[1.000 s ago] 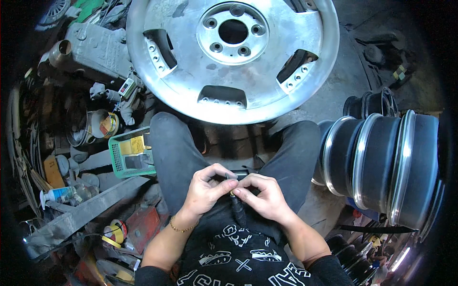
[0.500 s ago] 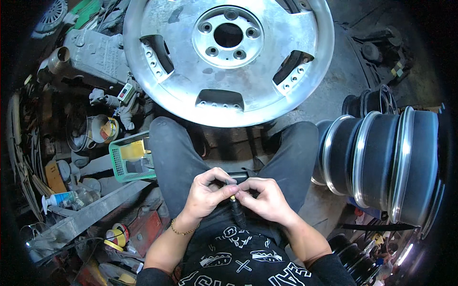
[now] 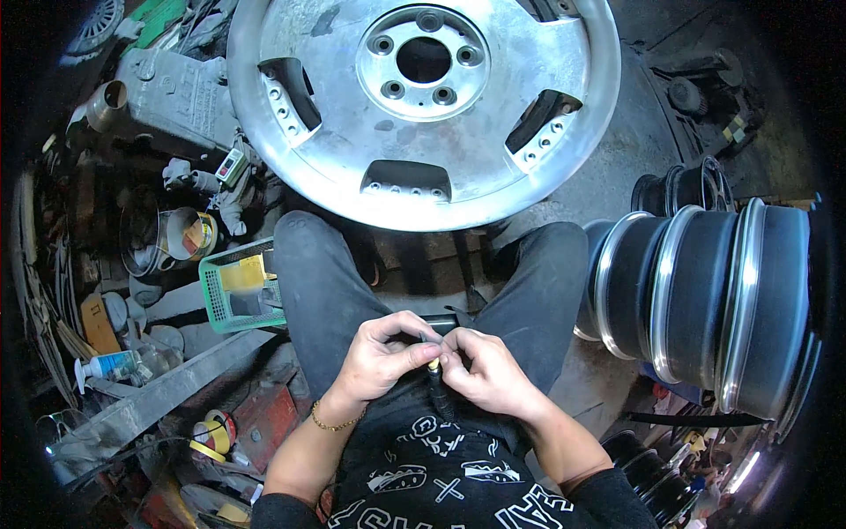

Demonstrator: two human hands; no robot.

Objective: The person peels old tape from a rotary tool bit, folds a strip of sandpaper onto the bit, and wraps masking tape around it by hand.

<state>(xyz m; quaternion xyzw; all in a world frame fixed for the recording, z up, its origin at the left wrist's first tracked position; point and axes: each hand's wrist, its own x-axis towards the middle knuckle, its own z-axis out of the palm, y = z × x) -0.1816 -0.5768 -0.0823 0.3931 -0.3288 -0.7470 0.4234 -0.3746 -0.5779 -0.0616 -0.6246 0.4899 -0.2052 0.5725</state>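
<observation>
Over my lap, my left hand [image 3: 381, 360] is closed, thumb and index finger pinched at the upper end of a slim black tool [image 3: 441, 398]. Its brass-coloured tip [image 3: 434, 363] shows between my fingertips; the tool's exact kind I cannot make out. My right hand [image 3: 487, 372] is closed too, its fingertips pressed to the same end from the right. A small dark piece shows at the fingertips, mostly hidden by them. Beyond my knees lies a large silver wheel rim [image 3: 339, 145], face up, with a five-hole hub and oblong openings.
Dark rims with polished lips [image 3: 696, 295] are stacked at the right. On the left are a green basket [image 3: 211, 295] holding a yellow piece, a grey metal beam [image 3: 176, 392], a grey metal casing [image 3: 172, 101], tape rolls [image 3: 211, 436] and a spray bottle [image 3: 106, 366].
My hands stay pinched at the tool's end, with the right fingers shifting slightly and a little more of the brass tip showing. The view has tilted slightly.
</observation>
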